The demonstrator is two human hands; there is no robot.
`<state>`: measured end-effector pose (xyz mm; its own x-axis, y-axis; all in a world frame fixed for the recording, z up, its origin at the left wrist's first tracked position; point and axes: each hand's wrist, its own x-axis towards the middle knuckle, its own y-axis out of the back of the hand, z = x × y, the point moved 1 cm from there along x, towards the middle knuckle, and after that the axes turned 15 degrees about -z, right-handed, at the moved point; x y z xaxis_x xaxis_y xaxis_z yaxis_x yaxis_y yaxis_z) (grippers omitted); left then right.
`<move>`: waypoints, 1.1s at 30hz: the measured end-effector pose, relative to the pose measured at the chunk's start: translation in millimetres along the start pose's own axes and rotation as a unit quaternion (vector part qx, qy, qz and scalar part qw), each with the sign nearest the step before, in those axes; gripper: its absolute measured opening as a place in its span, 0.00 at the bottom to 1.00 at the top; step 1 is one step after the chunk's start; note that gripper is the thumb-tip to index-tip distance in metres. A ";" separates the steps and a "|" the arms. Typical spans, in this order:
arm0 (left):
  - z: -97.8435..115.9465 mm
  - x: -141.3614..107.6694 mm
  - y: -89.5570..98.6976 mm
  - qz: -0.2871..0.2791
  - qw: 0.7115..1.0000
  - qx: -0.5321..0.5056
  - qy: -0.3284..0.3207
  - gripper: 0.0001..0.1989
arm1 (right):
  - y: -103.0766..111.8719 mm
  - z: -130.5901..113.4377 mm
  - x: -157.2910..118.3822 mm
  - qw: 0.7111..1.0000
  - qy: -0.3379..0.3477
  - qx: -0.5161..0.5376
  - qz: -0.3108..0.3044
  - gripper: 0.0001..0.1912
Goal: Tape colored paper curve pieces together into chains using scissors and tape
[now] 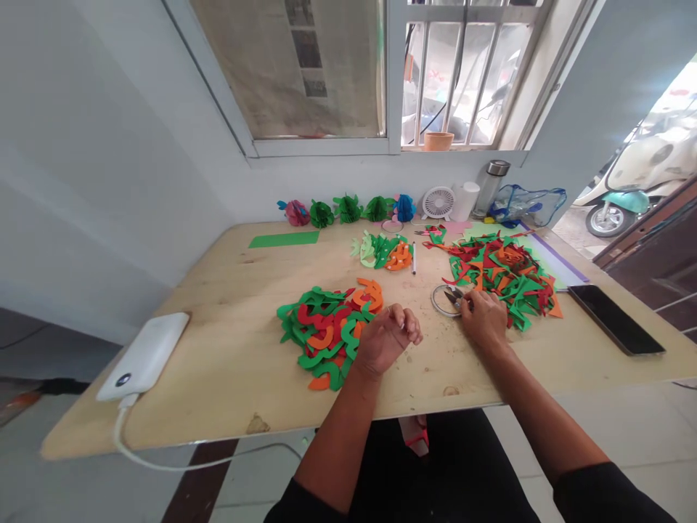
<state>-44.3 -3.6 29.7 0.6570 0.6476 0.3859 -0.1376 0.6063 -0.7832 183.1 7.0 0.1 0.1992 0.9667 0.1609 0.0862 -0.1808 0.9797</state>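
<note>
My left hand rests with curled fingers at the edge of a pile of cut green, red and orange paper shapes, and nothing shows in it. My right hand is closed on small metal snips, whose blades point left. Just past the blades lies a thin wire ring on the wood. To the right of that hand sits a larger heap of angular green, red and orange paper scraps, close to my fingers but apart from them.
The plywood table holds a white power bank with its cable, a black phone, a pen, and a smaller pile of paper pieces. Several paper balls, a small fan and a flask line the wall.
</note>
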 end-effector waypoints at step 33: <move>-11.3 2.6 13.7 -0.042 0.998 0.007 0.047 0.30 | 15.3 -17.3 -75.1 0.966 -0.008 0.252 -0.052 0.18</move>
<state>-36.1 1.2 14.4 0.7331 0.5488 0.4018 -0.0893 0.6633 -0.7430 152.6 -65.2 5.0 0.1784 0.9822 0.0597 0.5697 -0.1526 0.8076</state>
